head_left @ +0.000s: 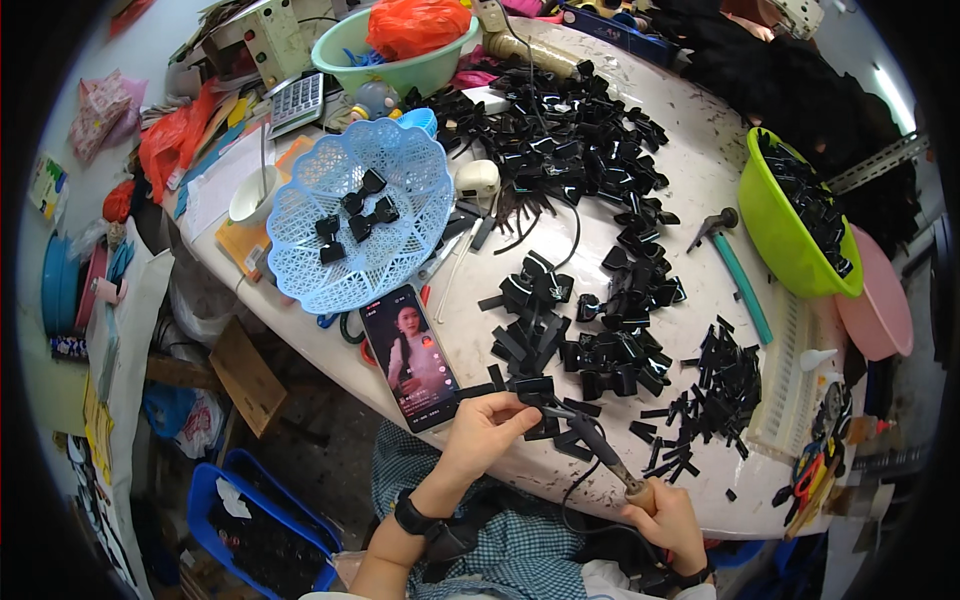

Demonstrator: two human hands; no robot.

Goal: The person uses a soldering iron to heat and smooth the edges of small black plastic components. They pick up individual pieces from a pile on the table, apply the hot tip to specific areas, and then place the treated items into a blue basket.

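My left hand (485,435) is closed, with thumb and fingers pinching a small black strip (532,385) near the table's front edge. My right hand (670,520) grips the wooden handle of a corded tool that looks like a soldering iron (603,447). Its dark barrel slants up and left, so the tip lies close to my left fingertips; whether it touches the strip I cannot tell. Just beyond are glossy black bow-like pieces (620,362) and flat black strips (525,340). To the right spreads a heap of short, narrow black strips (722,385).
A phone (408,360) lies left of my hands. Behind it, a blue openwork basket (425,190) holds several black pieces. A hammer (742,285) lies at right, near a lime-green basin (760,210) of black pieces. Scissors (803,475) sit at the right edge.
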